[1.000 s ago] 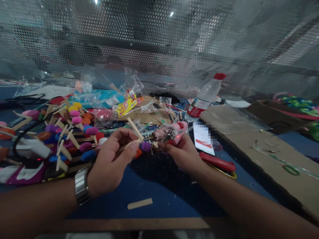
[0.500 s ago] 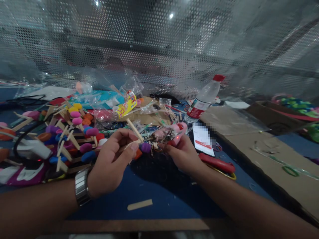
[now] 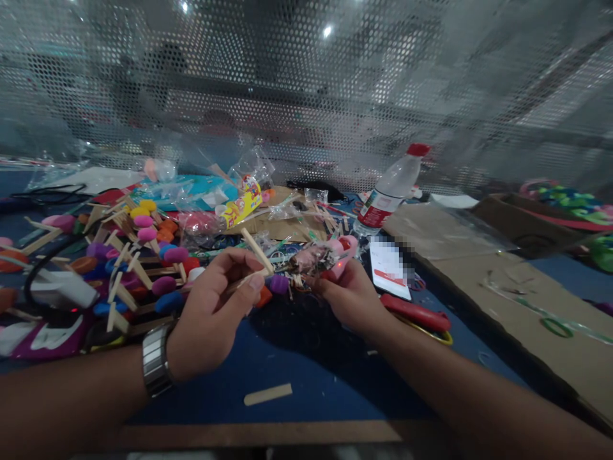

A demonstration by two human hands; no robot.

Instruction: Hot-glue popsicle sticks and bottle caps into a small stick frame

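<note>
My left hand (image 3: 211, 319), with a metal watch at the wrist, is closed on wooden craft sticks (image 3: 256, 250). One stick slants up out of the fingers and another lies along the thumb, the two meeting near the thumb tip. My right hand (image 3: 352, 299) is wrapped around a pink hot glue gun (image 3: 313, 258) with a small red light. Its grimy, glue-smeared nozzle points left, close to where the sticks meet; whether it touches them I cannot tell. Just below the nozzle are a purple piece (image 3: 278, 285) and an orange piece (image 3: 264, 296).
Many stick pieces with coloured blobs (image 3: 165, 285) crowd the left. A loose craft stick (image 3: 268, 394) lies in front. On the right are a bottle (image 3: 383, 201), a phone (image 3: 387, 268), a red-handled tool (image 3: 416, 312) and cardboard (image 3: 483, 294). Perforated mesh (image 3: 287, 96) stands behind.
The view has shifted very slightly. Both hands, the sticks and the glue gun keep nearly the same positions.
</note>
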